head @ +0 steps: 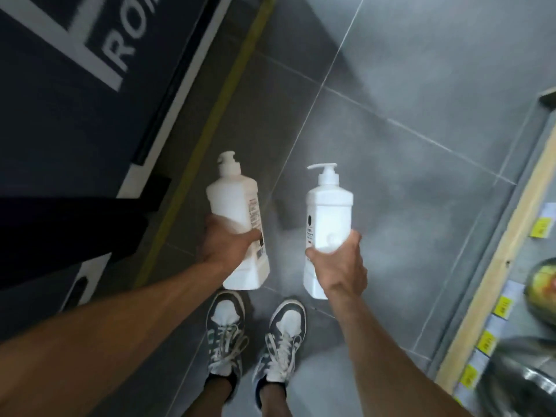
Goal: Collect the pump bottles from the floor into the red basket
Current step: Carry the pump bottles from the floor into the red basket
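I hold two white pump bottles above the grey tiled floor. My left hand [224,243] grips the lower half of the left pump bottle [236,203], whose pump head points away from me. My right hand [340,266] grips the right pump bottle [329,212] near its base; this one has a small dark round mark and a label on its front. Both bottles are lifted off the floor and tilted slightly forward. No red basket is in view.
My two feet in dark and white sneakers [255,335] stand on the tiles below the bottles. A dark mat with white lettering [75,85] and a yellow floor line [210,121] run along the left. A shelf edge with yellow price tags [493,296] and metal bowls [529,371] is at the right.
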Demonstrator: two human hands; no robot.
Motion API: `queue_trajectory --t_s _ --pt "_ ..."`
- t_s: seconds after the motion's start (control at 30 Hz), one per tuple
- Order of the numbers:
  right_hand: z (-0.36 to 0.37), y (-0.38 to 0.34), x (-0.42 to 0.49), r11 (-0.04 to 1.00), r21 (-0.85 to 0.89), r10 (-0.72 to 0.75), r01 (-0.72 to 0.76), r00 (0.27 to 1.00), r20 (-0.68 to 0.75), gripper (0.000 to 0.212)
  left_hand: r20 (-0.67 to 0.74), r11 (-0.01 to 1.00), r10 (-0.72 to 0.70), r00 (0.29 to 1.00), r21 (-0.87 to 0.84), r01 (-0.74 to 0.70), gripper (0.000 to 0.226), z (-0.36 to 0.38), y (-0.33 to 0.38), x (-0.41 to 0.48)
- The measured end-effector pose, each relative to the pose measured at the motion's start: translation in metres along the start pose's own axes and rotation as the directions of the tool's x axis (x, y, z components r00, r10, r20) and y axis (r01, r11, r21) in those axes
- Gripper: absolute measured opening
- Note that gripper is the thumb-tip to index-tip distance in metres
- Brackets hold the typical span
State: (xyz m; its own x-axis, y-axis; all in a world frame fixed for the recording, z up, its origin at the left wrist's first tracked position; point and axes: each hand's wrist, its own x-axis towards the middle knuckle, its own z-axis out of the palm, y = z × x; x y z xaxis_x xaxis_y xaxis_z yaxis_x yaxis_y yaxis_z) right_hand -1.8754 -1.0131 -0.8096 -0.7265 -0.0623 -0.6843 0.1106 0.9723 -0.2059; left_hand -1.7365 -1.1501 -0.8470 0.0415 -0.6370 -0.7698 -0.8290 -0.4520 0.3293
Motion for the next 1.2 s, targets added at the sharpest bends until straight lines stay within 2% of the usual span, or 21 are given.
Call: queue_trajectory --t_s 0.17,0.23,0.33,0.43,0.57,0.83,1.0,1.07,1.2 --pt "-0.08 -0.021 -0.098 0.997 0.07 0.018 -0.015 0.999 -0.036 0.073 -0.007 0.999 0.053 0.999 0.005 -0.052 0.089 -0.083 0.035 -0.1" --pt "-0.114 -0.033 -0.143 0.997 0.081 -0.011 0.013 1.0 -0.027 0.073 -0.03 0.995 0.093 0.995 0.046 -0.092 0.086 -0.117 0.054 -0.145" --pt "-0.158 -0.043 -0.21 0.998 0.046 -0.044 0.044 0.999 0.006 0.076 0.01 0.978 0.158 0.987 0.136 -0.158 0.086 -0.17 0.075 -0.207" --pt "-0.204 -0.055 -0.272 0.998 0.011 -0.067 0.067 0.997 0.032 0.074 0.084 0.924 0.26 0.962 0.267 -0.274 0.085 -0.223 0.103 -0.267" --pt "-0.26 -0.066 -0.347 0.997 -0.011 -0.078 0.078 0.997 0.031 0.068 0.116 0.836 0.341 0.933 0.416 -0.357 0.076 -0.286 0.131 -0.342" --pt "-0.349 -0.076 -0.464 0.988 -0.034 -0.152 0.15 0.984 -0.087 0.075 0.163 0.662 0.525 0.835 0.539 -0.521 0.075 -0.392 0.157 -0.442" --pt "-0.371 -0.077 -0.513 0.985 0.001 -0.169 0.171 0.972 -0.164 0.071 0.168 0.576 0.584 0.794 0.603 -0.552 0.069 -0.44 0.15 -0.476" --pt "-0.376 -0.078 -0.526 0.983 0.015 -0.177 0.183 0.968 -0.179 0.072 0.141 0.584 0.592 0.793 0.604 -0.543 0.069 -0.453 0.142 -0.487" --pt "-0.387 -0.082 -0.542 0.968 0.0 -0.246 0.25 0.953 -0.175 0.071 0.074 0.664 0.562 0.824 0.554 -0.503 0.071 -0.471 0.122 -0.506"
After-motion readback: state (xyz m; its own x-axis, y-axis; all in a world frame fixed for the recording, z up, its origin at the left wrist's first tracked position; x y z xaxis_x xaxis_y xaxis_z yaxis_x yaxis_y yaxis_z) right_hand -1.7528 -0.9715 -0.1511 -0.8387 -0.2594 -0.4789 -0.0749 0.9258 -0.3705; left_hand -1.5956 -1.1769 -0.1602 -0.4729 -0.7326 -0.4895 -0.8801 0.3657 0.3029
